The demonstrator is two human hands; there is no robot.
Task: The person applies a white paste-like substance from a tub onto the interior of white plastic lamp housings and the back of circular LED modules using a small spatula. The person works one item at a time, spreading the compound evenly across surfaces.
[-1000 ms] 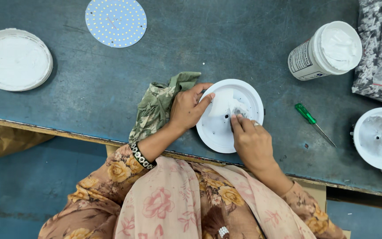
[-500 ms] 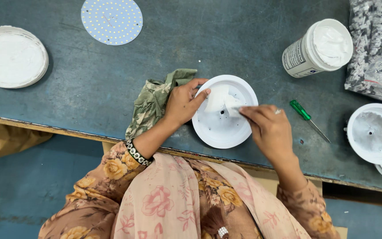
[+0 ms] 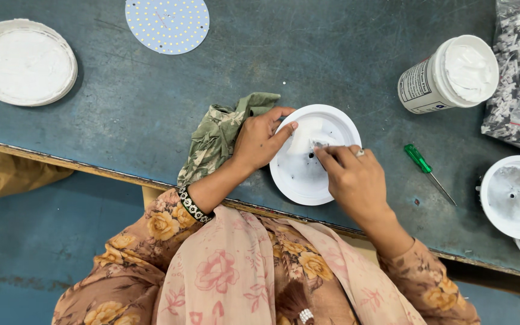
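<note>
Your right hand (image 3: 356, 180): fingers (image 3: 326, 155) bunched, tips pressed into white paste smeared inside the white round housing (image 3: 299, 180); whether they pinch anything, you cannot tell. Your left hand (image 3: 260, 139): fingers spread, gripping the housing's left rim, thumb over the edge, with a green patterned cloth (image 3: 218, 135) under the palm.

Housing: shallow white dish, small holes in its floor, flat on the grey tabletop (image 3: 121, 120), just inside the near edge.

Surroundings: green-handled screwdriver (image 3: 419, 159) near on the right; open paste tub (image 3: 449, 75) beyond it; another white housing (image 3: 516, 195) at the right edge; LED disc (image 3: 167, 24) and white lid (image 3: 25, 63) well apart, with open tabletop between.
</note>
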